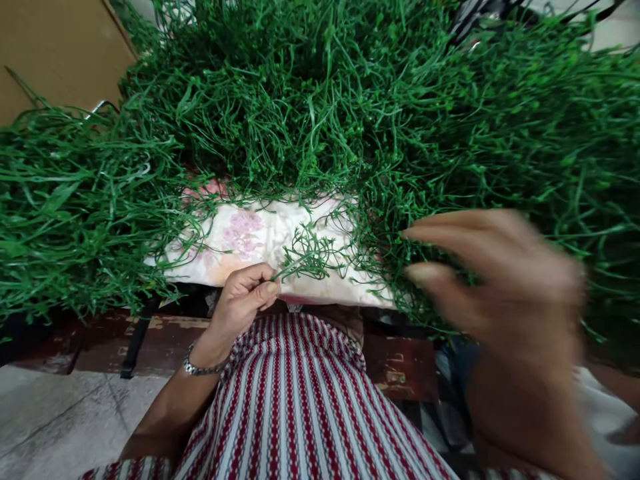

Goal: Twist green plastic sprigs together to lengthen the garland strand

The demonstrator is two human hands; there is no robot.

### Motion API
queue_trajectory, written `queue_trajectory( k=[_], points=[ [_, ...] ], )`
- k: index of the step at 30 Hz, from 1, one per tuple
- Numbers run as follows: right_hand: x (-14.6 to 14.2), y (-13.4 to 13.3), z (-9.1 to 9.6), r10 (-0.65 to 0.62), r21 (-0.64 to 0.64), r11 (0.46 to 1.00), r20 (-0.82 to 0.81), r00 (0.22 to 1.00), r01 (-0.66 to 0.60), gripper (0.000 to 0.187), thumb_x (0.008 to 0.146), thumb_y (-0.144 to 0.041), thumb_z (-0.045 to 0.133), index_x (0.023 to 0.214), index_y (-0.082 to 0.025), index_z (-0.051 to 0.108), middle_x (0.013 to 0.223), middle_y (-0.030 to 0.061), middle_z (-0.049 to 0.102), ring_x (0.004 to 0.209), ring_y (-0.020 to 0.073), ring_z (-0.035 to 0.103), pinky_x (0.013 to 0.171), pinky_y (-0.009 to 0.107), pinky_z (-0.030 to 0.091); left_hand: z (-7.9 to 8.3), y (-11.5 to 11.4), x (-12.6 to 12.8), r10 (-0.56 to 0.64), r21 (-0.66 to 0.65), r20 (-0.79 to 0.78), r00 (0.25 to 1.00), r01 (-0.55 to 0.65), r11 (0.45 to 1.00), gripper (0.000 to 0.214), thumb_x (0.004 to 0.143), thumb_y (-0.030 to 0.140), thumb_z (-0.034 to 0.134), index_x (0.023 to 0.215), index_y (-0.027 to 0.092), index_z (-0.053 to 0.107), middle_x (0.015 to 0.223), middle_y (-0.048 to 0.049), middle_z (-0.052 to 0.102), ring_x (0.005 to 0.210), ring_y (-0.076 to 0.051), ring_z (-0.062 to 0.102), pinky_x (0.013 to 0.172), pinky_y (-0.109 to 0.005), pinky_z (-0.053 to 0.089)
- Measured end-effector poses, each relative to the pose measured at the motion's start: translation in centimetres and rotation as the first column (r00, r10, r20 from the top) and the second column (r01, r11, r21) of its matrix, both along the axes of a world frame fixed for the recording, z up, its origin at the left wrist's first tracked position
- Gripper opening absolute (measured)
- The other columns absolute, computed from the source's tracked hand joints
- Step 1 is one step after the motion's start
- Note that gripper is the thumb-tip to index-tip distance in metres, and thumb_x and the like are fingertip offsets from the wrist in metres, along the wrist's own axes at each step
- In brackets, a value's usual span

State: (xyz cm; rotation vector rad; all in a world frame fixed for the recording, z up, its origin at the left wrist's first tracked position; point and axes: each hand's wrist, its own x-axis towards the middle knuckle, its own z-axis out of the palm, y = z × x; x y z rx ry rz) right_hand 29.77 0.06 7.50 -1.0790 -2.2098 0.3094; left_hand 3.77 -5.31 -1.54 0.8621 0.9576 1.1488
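Note:
My left hand (250, 293) is closed, thumb and forefinger pinching the stem ends of a small green sprig (313, 259). The thin, branching tips of the sprig point right, over a white cloth (300, 290) printed with pink and orange flowers. Smeared by motion, my right hand (505, 287) hovers at the right in front of a big heap of the same greens (500, 133). Its thumb and fingers are apart, and nothing shows between them.
Another pile of greens (75, 227) lies at the left. A brown board (60, 53) stands at the far left corner. Dark reddish wood with worn paint (400, 367) runs along the near edge, above a grey floor (75, 420). Something black (475, 20) lies at the back right.

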Motion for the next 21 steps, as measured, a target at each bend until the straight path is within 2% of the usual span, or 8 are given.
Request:
queue_trajectory(
  k=[2, 6, 10, 12, 14, 17, 19, 21],
  points=[
    [-2.0, 0.4, -1.9, 0.176, -0.014, 0.984, 0.148, 0.973, -0.176, 0.028, 0.078, -0.033, 0.064, 0.101, -0.016, 0.063, 0.121, 0.0134, 0.055, 0.111, 0.0274, 0.051, 0.092, 0.043, 0.046, 0.6, 0.1, 0.3, 0.006, -0.013, 0.082, 0.997, -0.005, 1.0, 0.026, 0.074, 0.032, 0.064, 0.06, 0.015, 0.05, 0.049, 0.0037, 0.041, 0.046, -0.007, 0.034, 0.047, -0.022, 0.026],
    [-5.3, 0.8, -6.0, 0.235, -0.044, 0.972, 0.071, 0.969, -0.233, 0.01, 0.085, -0.022, 0.054, 0.085, -0.015, 0.061, 0.121, 0.0143, 0.054, 0.112, 0.0238, 0.051, 0.092, 0.042, 0.047, 1.2, 0.1, -0.4, 0.009, -0.018, 0.074, 0.997, -0.008, 1.0, 0.025, 0.072, 0.032, 0.067, 0.06, 0.015, 0.053, 0.05, 0.003, 0.044, 0.046, -0.008, 0.038, 0.047, -0.022, 0.029],
    [-5.2, 1.2, -5.4, 0.135, 0.034, 0.991, -0.067, 0.989, -0.132, 0.004, 0.082, -0.019, 0.056, 0.08, -0.017, 0.059, 0.108, 0.0106, 0.061, 0.102, 0.0214, 0.055, 0.088, 0.041, 0.047, 1.1, 0.2, -2.8, 0.105, 0.083, -0.235, 0.966, -0.088, 0.993, 0.021, 0.075, 0.032, 0.063, 0.063, 0.015, 0.06, 0.052, 0.0014, 0.051, 0.047, -0.009, 0.043, 0.048, -0.023, 0.032],
    [-4.8, 1.5, -4.1, 0.095, 0.096, 0.991, -0.07, 0.993, -0.088, 0.001, 0.08, -0.018, 0.058, 0.079, -0.018, 0.059, 0.111, 0.0102, 0.06, 0.108, 0.024, 0.052, 0.093, 0.044, 0.043, 1.2, 0.4, -4.0, 0.205, 0.191, -0.492, 0.846, -0.124, 0.974, 0.015, 0.077, 0.028, 0.06, 0.068, 0.016, 0.063, 0.058, -0.0003, 0.058, 0.053, -0.011, 0.049, 0.054, -0.025, 0.038],
    [-4.7, 1.7, -2.9, 0.086, 0.158, 0.984, -0.045, 0.995, -0.078, 0.002, 0.079, -0.018, 0.06, 0.077, -0.018, 0.058, 0.107, 0.0092, 0.061, 0.113, 0.0258, 0.049, 0.097, 0.047, 0.04, 1.6, 0.6, -4.6, 0.319, 0.347, -0.708, 0.63, -0.084, 0.934, 0.01, 0.078, 0.021, 0.057, 0.077, 0.018, 0.067, 0.072, -0.003, 0.064, 0.07, -0.016, 0.057, 0.067, -0.029, 0.044],
    [-5.4, 1.8, -2.4, 0.116, 0.203, 0.972, 0.02, 0.993, -0.118, 0.003, 0.079, -0.017, 0.059, 0.077, -0.018, 0.058, 0.085, 0.0059, 0.064, 0.102, 0.0228, 0.055, 0.098, 0.045, 0.039, 2.9, 0.6, -3.9, 0.567, 0.602, -0.757, 0.327, 0.01, 0.798, 0.027, 0.076, 0.012, 0.052, 0.1, 0.019, 0.065, 0.101, -0.0081, 0.065, 0.1, -0.024, 0.055, 0.091, -0.04, 0.041],
    [-6.2, 1.8, -2.7, 0.162, 0.189, 0.966, 0.078, 0.984, -0.174, 0.004, 0.082, -0.018, 0.056, 0.077, -0.018, 0.058, 0.075, 0.0039, 0.062, 0.089, 0.0194, 0.058, 0.094, 0.042, 0.042, 4.1, 0.4, -2.4, 0.697, 0.728, -0.673, 0.246, 0.057, 0.683, 0.041, 0.075, 0.008, 0.051, 0.113, 0.02, 0.058, 0.113, -0.0102, 0.061, 0.109, -0.026, 0.052, 0.098, -0.045, 0.037],
    [-7.1, 1.7, -3.2, 0.206, 0.158, 0.962, 0.114, 0.972, -0.222, 0.01, 0.084, -0.02, 0.054, 0.076, -0.017, 0.058, 0.072, 0.0038, 0.061, 0.08, 0.0172, 0.057, 0.089, 0.039, 0.044, 5.2, 0.5, -0.7, 0.711, 0.763, -0.645, 0.279, 0.208, 0.611, 0.045, 0.074, 0.006, 0.052, 0.116, 0.021, 0.055, 0.113, -0.0097, 0.06, 0.11, -0.025, 0.052, 0.1, -0.046, 0.036]
  ],
)
